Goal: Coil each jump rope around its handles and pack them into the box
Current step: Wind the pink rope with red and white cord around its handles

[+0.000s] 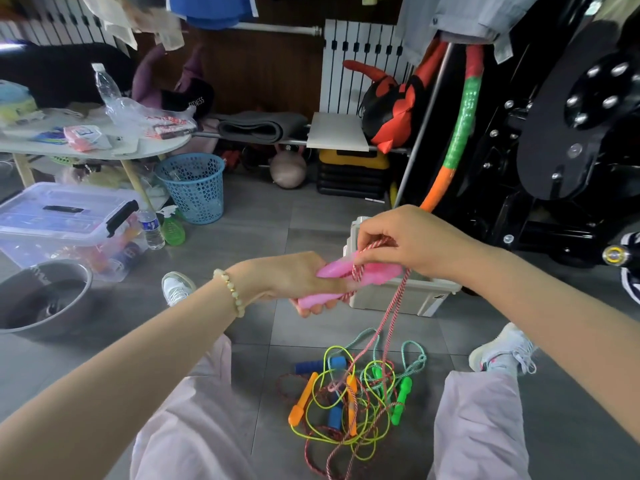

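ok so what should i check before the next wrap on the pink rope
1. Grip: left hand holds the pink handles together: ok.
2. Feed: right hand pinches the red-and-white rope at the handles: ok.
3. Trailing rope free of the floor pile: not ok, it runs down into the tangle.
4. Wraps on the handles snug: cannot tell, blurred.
5. Room in the box: cannot tell, the hands hide its inside.

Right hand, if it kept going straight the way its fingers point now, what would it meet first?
The right hand, pinching the rope, points left and slightly down, so it would likely meet the pink handles just under its fingertips first, then the left hand gripping them. Depth is hard to judge.
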The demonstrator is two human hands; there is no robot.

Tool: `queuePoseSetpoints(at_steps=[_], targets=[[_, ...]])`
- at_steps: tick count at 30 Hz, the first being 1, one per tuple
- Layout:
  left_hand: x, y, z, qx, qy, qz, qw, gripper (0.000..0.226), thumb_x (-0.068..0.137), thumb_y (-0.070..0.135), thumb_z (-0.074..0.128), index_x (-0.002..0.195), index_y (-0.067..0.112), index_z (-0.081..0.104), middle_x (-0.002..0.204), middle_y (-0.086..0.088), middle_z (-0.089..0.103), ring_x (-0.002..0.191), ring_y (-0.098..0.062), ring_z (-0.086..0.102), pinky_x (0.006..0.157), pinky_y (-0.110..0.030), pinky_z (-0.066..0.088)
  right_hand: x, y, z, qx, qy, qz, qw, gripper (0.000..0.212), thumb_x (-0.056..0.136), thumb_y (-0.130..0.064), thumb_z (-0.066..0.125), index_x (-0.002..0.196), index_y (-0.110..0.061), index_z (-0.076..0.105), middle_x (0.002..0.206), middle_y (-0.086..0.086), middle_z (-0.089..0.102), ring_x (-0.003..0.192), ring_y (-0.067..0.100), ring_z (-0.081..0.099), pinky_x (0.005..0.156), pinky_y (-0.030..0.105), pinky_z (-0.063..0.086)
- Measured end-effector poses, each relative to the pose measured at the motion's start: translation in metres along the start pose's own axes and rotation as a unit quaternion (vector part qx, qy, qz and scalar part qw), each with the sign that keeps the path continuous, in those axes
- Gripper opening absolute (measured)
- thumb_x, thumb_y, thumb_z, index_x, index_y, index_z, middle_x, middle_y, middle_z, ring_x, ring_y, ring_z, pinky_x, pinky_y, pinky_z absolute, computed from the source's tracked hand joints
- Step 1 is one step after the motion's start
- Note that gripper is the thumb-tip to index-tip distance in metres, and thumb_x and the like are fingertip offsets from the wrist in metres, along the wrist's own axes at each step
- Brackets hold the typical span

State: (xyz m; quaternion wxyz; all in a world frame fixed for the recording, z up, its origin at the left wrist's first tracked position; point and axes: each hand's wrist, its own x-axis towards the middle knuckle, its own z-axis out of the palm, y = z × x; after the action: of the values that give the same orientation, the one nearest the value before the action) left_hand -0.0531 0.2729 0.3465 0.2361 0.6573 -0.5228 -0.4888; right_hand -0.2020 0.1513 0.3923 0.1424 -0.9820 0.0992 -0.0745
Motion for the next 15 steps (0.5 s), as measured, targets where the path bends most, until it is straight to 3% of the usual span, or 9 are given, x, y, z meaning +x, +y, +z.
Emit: queuePoseSetpoints(at_steps=[2, 4, 7, 11, 15], targets=[[0.001, 0.007, -0.001, 0.084, -0.003, 0.005, 0.996, 0.04, 0.091, 0.043, 0.057, 0.093, 0.004, 0.068, 0.072, -0.007, 0.061, 0.056, -0.02, 0.054, 0.048, -0.02, 0.046, 0.004, -0.004, -0.002, -0.051, -0.029, -0.001, 0.998, 0.02, 0.082, -0.041, 0.066, 0.08, -0.021, 0.064, 0.074, -0.004, 0.065, 0.071, 0.011, 0.055, 0.066, 0.033, 0.042], [0.002, 0.011, -0.002, 0.126, 0.002, 0.013, 0.992, 0.04, 0.09, 0.044, 0.058, 0.092, 0.006, 0.069, 0.069, -0.007, 0.061, 0.052, -0.019, 0.054, 0.05, -0.02, 0.047, 0.008, -0.007, -0.006, -0.074, -0.042, 0.0, 0.996, 0.026, 0.081, -0.045, 0.065, 0.08, -0.019, 0.065, 0.072, -0.004, 0.064, 0.068, 0.009, 0.051, 0.063, 0.029, 0.038], [0.0, 0.013, -0.005, 0.129, 0.001, 0.029, 0.991, 0.04, 0.09, 0.045, 0.058, 0.095, 0.007, 0.07, 0.065, -0.004, 0.061, 0.045, -0.015, 0.053, 0.052, -0.022, 0.047, 0.008, -0.01, -0.014, 0.011, -0.044, 0.001, 0.999, 0.024, 0.078, -0.04, 0.071, 0.076, -0.017, 0.065, 0.067, -0.004, 0.062, 0.064, 0.009, 0.049, 0.058, 0.02, 0.035], [-0.005, 0.012, -0.006, 0.131, -0.027, 0.022, 0.991, 0.038, 0.09, 0.044, 0.059, 0.09, 0.007, 0.068, 0.069, -0.006, 0.06, 0.044, -0.011, 0.052, 0.049, -0.021, 0.045, 0.004, -0.011, -0.02, 0.109, -0.122, 0.01, 0.986, 0.017, 0.079, -0.025, 0.075, 0.093, -0.019, 0.067, 0.08, -0.001, 0.065, 0.073, 0.008, 0.058, 0.07, 0.025, 0.045], [-0.01, 0.013, -0.002, 0.127, -0.034, 0.034, 0.991, 0.03, 0.091, 0.042, 0.058, 0.081, 0.015, 0.066, 0.064, -0.001, 0.06, 0.043, -0.01, 0.053, 0.047, -0.018, 0.044, 0.005, -0.013, -0.021, 0.151, -0.114, -0.008, 0.982, 0.011, 0.076, -0.015, 0.077, 0.084, -0.01, 0.072, 0.086, 0.003, 0.072, 0.084, 0.013, 0.067, 0.082, 0.031, 0.052]])
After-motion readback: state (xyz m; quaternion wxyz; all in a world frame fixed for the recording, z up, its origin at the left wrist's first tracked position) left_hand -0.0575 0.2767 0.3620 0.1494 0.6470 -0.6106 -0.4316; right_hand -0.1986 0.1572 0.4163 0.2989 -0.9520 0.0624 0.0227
